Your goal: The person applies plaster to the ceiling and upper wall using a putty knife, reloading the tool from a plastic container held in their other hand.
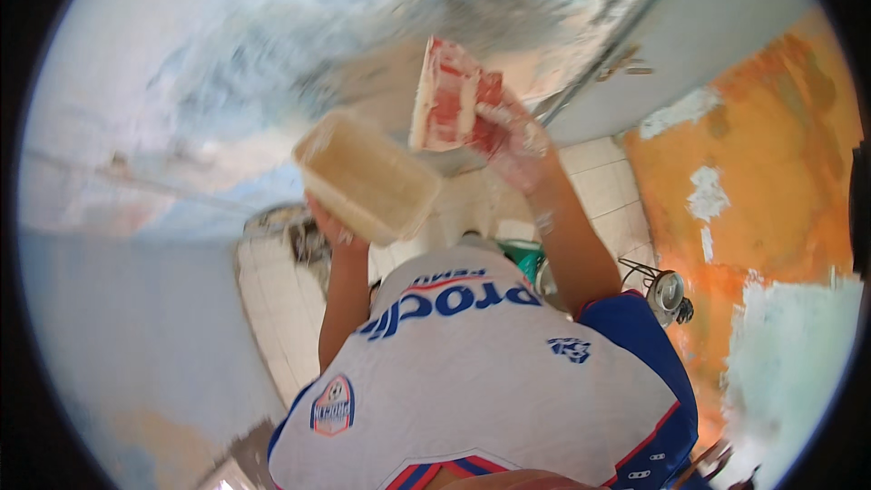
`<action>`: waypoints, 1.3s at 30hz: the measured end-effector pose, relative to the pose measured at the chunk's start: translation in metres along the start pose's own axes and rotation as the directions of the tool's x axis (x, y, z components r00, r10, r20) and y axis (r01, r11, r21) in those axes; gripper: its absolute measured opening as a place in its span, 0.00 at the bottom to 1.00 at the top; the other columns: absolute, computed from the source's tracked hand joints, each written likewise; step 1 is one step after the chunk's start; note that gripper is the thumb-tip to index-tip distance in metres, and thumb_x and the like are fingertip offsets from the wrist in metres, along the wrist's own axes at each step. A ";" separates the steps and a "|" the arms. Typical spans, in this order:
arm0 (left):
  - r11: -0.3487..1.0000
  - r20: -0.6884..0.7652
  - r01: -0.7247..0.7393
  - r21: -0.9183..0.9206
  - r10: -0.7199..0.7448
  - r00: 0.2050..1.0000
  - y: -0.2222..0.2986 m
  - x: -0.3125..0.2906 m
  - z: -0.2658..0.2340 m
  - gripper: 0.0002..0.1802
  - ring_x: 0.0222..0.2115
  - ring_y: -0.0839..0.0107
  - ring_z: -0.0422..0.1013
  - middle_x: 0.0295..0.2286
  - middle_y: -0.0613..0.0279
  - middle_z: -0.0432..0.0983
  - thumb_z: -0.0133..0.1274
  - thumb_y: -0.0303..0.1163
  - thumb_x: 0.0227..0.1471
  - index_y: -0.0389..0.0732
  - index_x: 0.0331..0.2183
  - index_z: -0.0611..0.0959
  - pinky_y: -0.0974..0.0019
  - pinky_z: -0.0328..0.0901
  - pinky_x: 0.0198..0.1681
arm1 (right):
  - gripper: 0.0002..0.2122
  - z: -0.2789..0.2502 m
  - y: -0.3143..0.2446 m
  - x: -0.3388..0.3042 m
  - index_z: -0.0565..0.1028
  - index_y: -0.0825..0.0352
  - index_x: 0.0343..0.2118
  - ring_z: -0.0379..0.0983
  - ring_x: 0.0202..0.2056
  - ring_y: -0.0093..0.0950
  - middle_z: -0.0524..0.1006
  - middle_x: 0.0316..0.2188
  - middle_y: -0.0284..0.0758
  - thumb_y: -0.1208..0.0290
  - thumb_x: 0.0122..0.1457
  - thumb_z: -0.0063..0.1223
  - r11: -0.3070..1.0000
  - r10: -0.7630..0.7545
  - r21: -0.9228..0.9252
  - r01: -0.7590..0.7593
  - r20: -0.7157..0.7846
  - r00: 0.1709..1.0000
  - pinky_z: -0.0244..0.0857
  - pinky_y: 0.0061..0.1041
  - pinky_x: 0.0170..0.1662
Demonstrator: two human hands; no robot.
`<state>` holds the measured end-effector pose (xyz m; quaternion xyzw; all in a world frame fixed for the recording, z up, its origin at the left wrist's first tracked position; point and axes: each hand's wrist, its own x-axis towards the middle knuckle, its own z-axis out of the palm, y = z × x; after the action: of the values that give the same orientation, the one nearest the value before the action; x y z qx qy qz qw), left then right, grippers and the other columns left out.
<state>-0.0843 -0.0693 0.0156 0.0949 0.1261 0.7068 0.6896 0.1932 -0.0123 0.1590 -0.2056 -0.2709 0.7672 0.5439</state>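
My left hand (336, 222) is closed around the near left side of a cream rectangular plastic tub (370, 180), tilted so that its inside shows. A pale film coats the tub's inside; whether any filler lies in it I cannot make out. In my right hand (523, 147) is a red putty spreader (446, 95), smeared with whitish filler and held up to the right of the tub, apart from it. White smears cover my right fingers and wrist. Beyond both is a patchy wall (263, 54) of white, blue-grey and tan.
To the right stands an orange wall (762, 145) with white filler patches. A grey-blue panel (662, 63) meets the patchy wall. Below, on the tiled floor (603, 177), are a work lamp (669, 292) at the right and a green object (522, 259) partly hidden by my shirt.
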 end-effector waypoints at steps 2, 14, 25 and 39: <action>0.998 -0.022 0.021 0.052 -0.020 1.000 -0.014 0.010 0.007 0.38 0.62 0.56 0.58 0.63 0.61 0.60 0.39 0.62 0.61 0.51 0.64 0.61 0.46 0.55 0.65 | 0.25 -0.020 -0.017 0.000 0.62 0.64 0.63 0.71 0.56 0.30 0.69 0.58 0.37 0.78 0.62 0.49 0.995 -0.068 0.071 0.070 -0.022 0.997 0.71 0.31 0.56; 0.990 -0.009 -0.056 0.133 0.057 0.998 -0.067 0.020 0.035 0.38 0.61 0.57 0.59 0.63 0.61 0.59 0.37 0.62 0.62 0.50 0.64 0.61 0.49 0.57 0.64 | 0.15 -0.136 -0.154 0.047 0.66 0.69 0.56 0.74 0.50 0.33 0.74 0.51 0.39 0.71 0.69 0.43 0.675 -0.730 -0.282 0.682 -0.387 0.563 0.69 0.36 0.54; 0.936 -0.177 -0.210 0.282 0.266 0.948 -0.053 -0.001 0.017 0.38 0.60 0.58 0.60 0.61 0.60 0.60 0.36 0.63 0.62 0.49 0.64 0.61 0.51 0.59 0.62 | 0.12 -0.111 -0.136 0.064 0.71 0.70 0.48 0.74 0.43 0.27 0.75 0.45 0.36 0.82 0.62 0.52 0.737 -0.669 -0.147 0.660 -0.299 0.681 0.71 0.31 0.47; 0.962 -0.146 -0.211 0.176 0.237 0.960 0.062 0.007 -0.012 0.38 0.59 0.57 0.62 0.60 0.60 0.62 0.38 0.63 0.61 0.49 0.63 0.62 0.49 0.61 0.60 | 0.18 0.009 -0.058 0.133 0.73 0.73 0.55 0.72 0.55 0.40 0.75 0.52 0.47 0.76 0.63 0.45 -0.458 -0.871 -0.814 0.357 0.491 0.003 0.65 0.32 0.55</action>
<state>-0.1473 -0.0637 0.0229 0.1043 0.2274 0.7735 0.5823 0.1867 0.1265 0.2001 -0.3906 -0.5431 -0.2012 0.7156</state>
